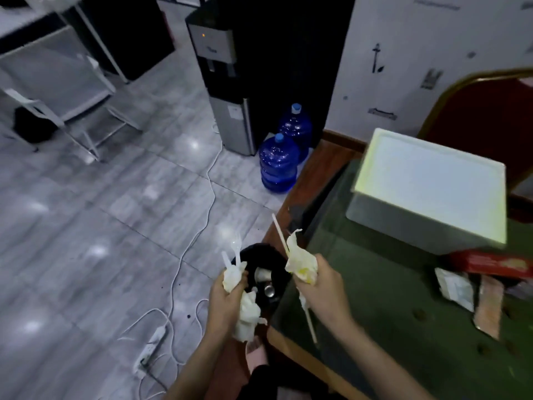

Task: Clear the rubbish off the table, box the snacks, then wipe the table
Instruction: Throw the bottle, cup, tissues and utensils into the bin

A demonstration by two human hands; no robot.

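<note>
My left hand point(226, 298) grips crumpled white tissue point(245, 313) together with plastic cutlery point(235, 255), right over a black bin point(261, 254) on the floor beside the table. The bin holds a cup and a can. My right hand point(323, 287) is closed on a yellow-stained tissue point(300, 264) and a long thin stick point(281, 235), at the table's left edge next to the bin. On the green-topped table point(389, 313) stands a white box point(429, 192), with snack packets point(458, 287) and a red carton point(490, 262) at the right.
Two blue water jugs point(278, 166) and a water dispenser point(225, 82) stand behind the bin. White cables and a power strip point(150, 347) lie on the tiled floor at my left. A red chair point(484, 111) sits behind the table. My foot in a slipper point(255, 353) is below the bin.
</note>
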